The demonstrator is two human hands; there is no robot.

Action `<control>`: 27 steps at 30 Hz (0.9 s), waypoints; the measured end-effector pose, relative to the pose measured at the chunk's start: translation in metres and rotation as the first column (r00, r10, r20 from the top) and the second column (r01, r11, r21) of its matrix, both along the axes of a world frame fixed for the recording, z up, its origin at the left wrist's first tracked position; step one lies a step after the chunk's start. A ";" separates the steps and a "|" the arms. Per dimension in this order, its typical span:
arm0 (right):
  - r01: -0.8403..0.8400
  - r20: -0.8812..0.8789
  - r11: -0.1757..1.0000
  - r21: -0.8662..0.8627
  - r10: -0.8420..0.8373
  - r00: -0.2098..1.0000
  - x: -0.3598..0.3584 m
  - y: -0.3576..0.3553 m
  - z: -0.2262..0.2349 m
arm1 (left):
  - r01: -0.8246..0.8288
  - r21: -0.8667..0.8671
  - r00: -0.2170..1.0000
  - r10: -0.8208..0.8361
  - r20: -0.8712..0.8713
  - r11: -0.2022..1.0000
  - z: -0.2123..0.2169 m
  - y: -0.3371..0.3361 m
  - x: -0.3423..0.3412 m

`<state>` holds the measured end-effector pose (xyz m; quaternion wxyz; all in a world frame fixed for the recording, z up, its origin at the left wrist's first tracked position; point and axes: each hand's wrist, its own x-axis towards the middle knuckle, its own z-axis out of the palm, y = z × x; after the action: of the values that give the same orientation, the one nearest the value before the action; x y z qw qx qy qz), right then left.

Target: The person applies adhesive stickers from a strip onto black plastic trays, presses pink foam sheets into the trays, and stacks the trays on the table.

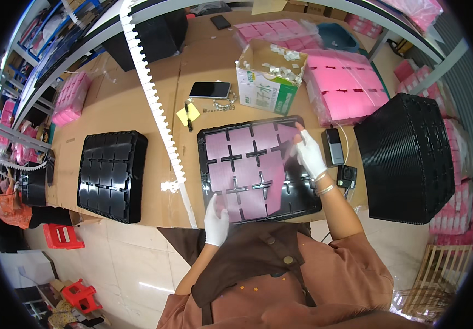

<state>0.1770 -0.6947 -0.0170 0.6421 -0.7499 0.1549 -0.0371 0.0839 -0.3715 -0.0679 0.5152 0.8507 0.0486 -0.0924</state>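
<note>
A thin pink slotted sheet (242,178) lies over a black plastic tray (305,200) at the table's near edge. Cross-shaped slots in the sheet show the black dividers beneath. Its right side is bent up and slants, baring the tray's right compartments. My right hand (309,156), in a white glove with bare fingertips, has hold of the sheet's raised right edge near the far corner. My left hand (216,222), gloved likewise, rests at the near left corner of sheet and tray, thumb and fingers apart.
Black tray stacks stand left (110,178) and right (406,159). Beyond the work are a cardboard box (266,88) with white scraps, a phone (210,89), a pen on yellow paper (189,114), and wrapped pink sheets (346,88). A white notched strip (157,112) crosses at left.
</note>
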 end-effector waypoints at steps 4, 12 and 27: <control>-0.107 -0.081 0.991 -0.080 0.100 0.992 0.014 -0.011 0.000 | 0.057 0.090 0.997 -0.062 0.054 0.994 0.002 0.000 -0.002; -0.091 0.145 0.894 -0.438 0.171 0.975 -0.011 -0.012 -0.006 | 0.080 0.127 0.992 -0.091 0.083 0.989 0.006 0.001 -0.003; -0.154 -0.349 0.809 -0.567 -0.067 0.935 -0.107 0.008 0.009 | 0.097 0.121 0.989 -0.110 0.101 0.988 0.002 0.001 -0.003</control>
<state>0.0705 -0.6864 -0.0079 0.3419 -0.9085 0.2307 0.0669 0.0810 -0.3703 -0.0656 0.4614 0.8842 -0.0181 -0.0704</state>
